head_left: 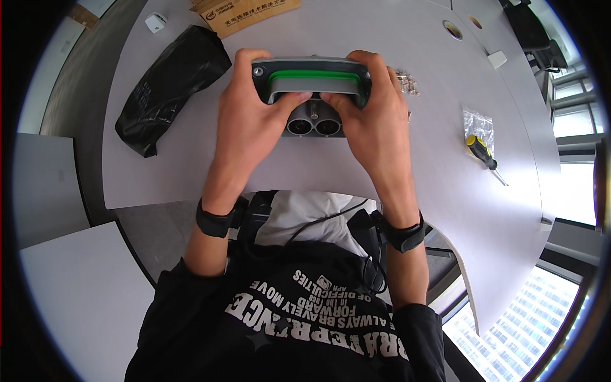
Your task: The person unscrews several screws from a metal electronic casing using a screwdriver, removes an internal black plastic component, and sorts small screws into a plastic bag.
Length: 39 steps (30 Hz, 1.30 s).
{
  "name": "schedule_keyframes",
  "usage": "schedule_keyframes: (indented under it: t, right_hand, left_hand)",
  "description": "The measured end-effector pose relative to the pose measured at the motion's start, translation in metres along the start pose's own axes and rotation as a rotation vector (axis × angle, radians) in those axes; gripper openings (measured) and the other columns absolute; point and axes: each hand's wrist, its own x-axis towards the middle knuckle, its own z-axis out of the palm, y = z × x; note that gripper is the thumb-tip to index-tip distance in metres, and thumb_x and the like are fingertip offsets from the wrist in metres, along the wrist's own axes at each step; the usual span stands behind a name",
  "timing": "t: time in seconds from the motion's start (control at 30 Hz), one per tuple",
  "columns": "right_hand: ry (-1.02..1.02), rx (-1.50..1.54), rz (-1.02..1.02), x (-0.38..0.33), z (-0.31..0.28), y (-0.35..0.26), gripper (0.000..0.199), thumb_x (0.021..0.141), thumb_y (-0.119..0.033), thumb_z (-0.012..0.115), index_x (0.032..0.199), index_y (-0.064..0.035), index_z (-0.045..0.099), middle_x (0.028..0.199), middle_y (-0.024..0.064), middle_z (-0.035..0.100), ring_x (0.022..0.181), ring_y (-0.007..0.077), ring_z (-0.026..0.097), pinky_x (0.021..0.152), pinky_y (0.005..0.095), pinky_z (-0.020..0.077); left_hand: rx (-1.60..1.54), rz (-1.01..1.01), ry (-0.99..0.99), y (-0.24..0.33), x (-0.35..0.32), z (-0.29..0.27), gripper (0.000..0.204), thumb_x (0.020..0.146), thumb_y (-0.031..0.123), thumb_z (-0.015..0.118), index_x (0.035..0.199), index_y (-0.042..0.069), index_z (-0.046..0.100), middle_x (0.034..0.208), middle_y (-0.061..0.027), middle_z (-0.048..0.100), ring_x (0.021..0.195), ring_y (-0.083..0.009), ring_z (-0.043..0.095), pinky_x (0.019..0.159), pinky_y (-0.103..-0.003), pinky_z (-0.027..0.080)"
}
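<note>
Both my hands are wrapped around a grey metal connector housing (313, 83) with a green gasket along its frame. My left hand (250, 105) grips its left end, fingers behind the top edge and thumb reaching in toward the middle. At the right end my right hand (377, 102) holds it the same way. The thumbs nearly meet at the housing's inner edge. Below them shows a grey part with two round dark openings (300, 127) and a small metal screw (314, 109) between. I cannot tell whether that part is joined to the housing.
Small metal screws (408, 83) lie just beyond my right hand. Further right, a yellow-black screwdriver (481, 151) rests partly on a clear plastic bag (478, 122). A black plastic bag (172, 89) lies left, near a cardboard box (251, 18). The white table (439, 184) curves around me.
</note>
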Motion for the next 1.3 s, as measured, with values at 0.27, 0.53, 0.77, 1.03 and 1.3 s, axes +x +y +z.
schedule_keyframes:
  t: [0.27, 0.53, 0.77, 1.03, 1.3]
  right_hand:
    - [0.038, 0.040, -0.017, -0.003, 0.003, -0.003, 0.050, 0.082, -0.002, 0.084, 0.127, -0.0059, 0.062, 0.102, 0.0180, 0.062, 0.088, 0.0362, 0.062, 0.077, 0.0463, 0.0526]
    - [-0.004, 0.007, -0.014, -0.006, -0.005, -0.006, 0.048, 0.082, -0.001, 0.083, 0.124, -0.0041, 0.062, 0.111, 0.0130, 0.068, 0.099, 0.0312, 0.067, 0.086, 0.0402, 0.0548]
    - [0.046, -0.019, -0.139, -0.019, -0.008, 0.003, 0.049, 0.075, 0.008, 0.080, 0.118, -0.0033, 0.061, 0.111, 0.0120, 0.065, 0.100, 0.0312, 0.066, 0.086, 0.0394, 0.0548]
    - [0.127, -0.113, -0.375, -0.034, 0.002, 0.021, 0.058, 0.066, 0.012, 0.076, 0.117, -0.0031, 0.055, 0.116, 0.0169, 0.059, 0.103, 0.0354, 0.064, 0.086, 0.0414, 0.0552]
    - [0.042, -0.070, -0.509, -0.040, 0.000, 0.035, 0.071, 0.054, 0.011, 0.075, 0.120, -0.0042, 0.054, 0.118, 0.0181, 0.054, 0.100, 0.0385, 0.057, 0.086, 0.0482, 0.0541]
  left_hand:
    - [-0.021, 0.014, 0.025, -0.003, -0.003, 0.002, 0.056, 0.084, 0.013, 0.089, 0.122, 0.004, 0.049, 0.094, -0.0147, 0.070, 0.082, -0.0276, 0.071, 0.073, -0.038, 0.057]
    - [-0.015, 0.006, 0.004, -0.006, -0.012, 0.001, 0.057, 0.086, 0.002, 0.085, 0.128, 0.005, 0.046, 0.098, -0.0108, 0.068, 0.089, -0.0171, 0.069, 0.079, -0.033, 0.056]
    - [-0.088, 0.144, -0.018, -0.018, -0.015, -0.003, 0.056, 0.077, 0.002, 0.087, 0.116, 0.006, 0.047, 0.110, -0.0151, 0.069, 0.097, -0.0320, 0.069, 0.084, -0.040, 0.054]
    - [-0.138, 0.268, -0.320, -0.024, -0.006, -0.037, 0.063, 0.070, 0.004, 0.092, 0.113, 0.010, 0.046, 0.133, -0.0109, 0.069, 0.115, -0.0300, 0.066, 0.098, -0.040, 0.051]
    - [-0.138, 0.216, -0.462, -0.020, -0.007, -0.052, 0.053, 0.068, 0.004, 0.093, 0.100, 0.009, 0.051, 0.130, -0.0071, 0.070, 0.105, -0.0265, 0.066, 0.089, -0.036, 0.052]
